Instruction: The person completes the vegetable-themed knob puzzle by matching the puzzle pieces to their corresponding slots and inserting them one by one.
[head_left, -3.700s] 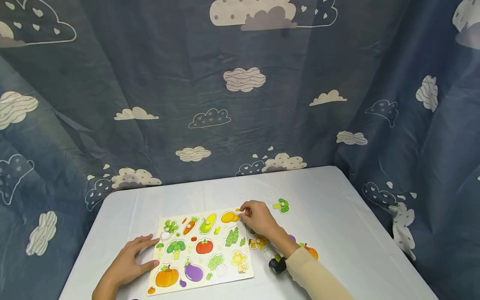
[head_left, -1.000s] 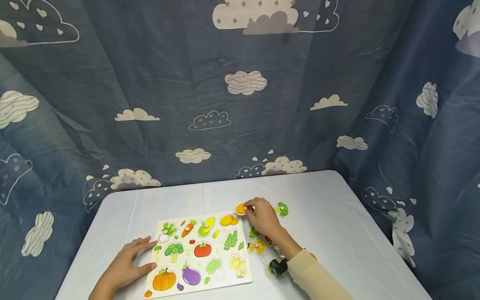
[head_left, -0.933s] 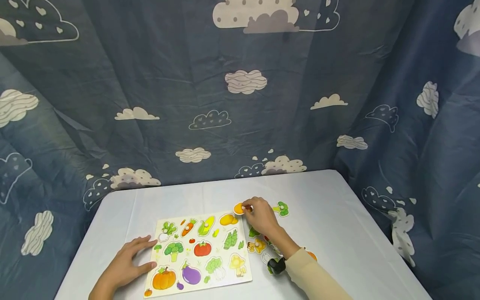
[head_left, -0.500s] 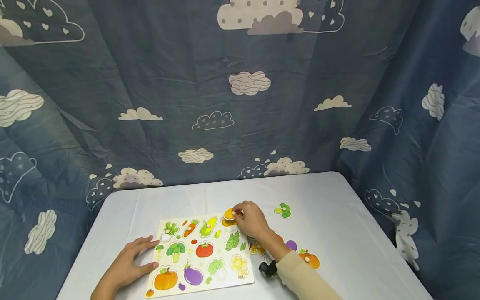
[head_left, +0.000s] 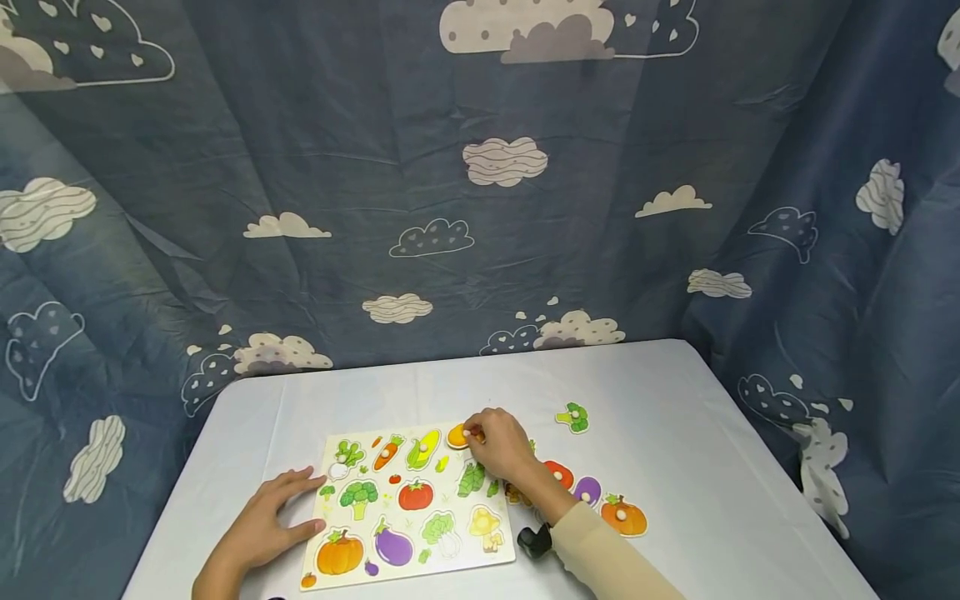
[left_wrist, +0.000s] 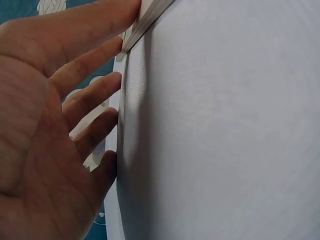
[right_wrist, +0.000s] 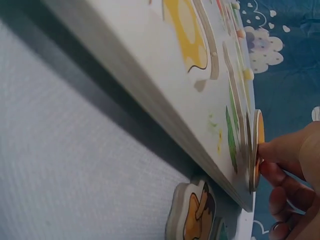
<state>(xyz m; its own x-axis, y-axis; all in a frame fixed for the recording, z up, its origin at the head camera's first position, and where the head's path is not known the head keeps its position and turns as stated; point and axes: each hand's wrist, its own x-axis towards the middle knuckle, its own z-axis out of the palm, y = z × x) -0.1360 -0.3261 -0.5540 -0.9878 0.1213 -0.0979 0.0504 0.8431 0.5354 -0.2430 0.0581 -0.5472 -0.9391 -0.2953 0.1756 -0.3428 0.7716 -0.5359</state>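
Note:
A white puzzle board (head_left: 457, 561) printed with vegetables lies on the table. My right hand (head_left: 501, 446) pinches an orange-yellow rounded puzzle piece (head_left: 456, 436) by finger and thumb over the board's top right corner. Seen from the right wrist, this piece (right_wrist: 260, 131) sits against the board's surface; whether it is seated in a recess I cannot tell. My left hand (head_left: 262, 521) has its fingers extended, with index fingertip and thumb at the board's left edge. Radish, carrot (head_left: 385, 457) and corn (head_left: 417, 457) pieces lie in the top row.
Loose pieces lie right of the board: broccoli (head_left: 577, 414), tomato (head_left: 553, 468), eggplant (head_left: 581, 495) and pumpkin (head_left: 628, 523). A mushroom piece (right_wrist: 194, 220) lies beside the board's edge, partly under my right arm. A cloud-patterned curtain (head_left: 562, 250) stands behind the table.
My right hand has brought the orange-yellow piece leftward from beyond the board's right corner and down onto the top right picture. The left hand stays at the left edge.

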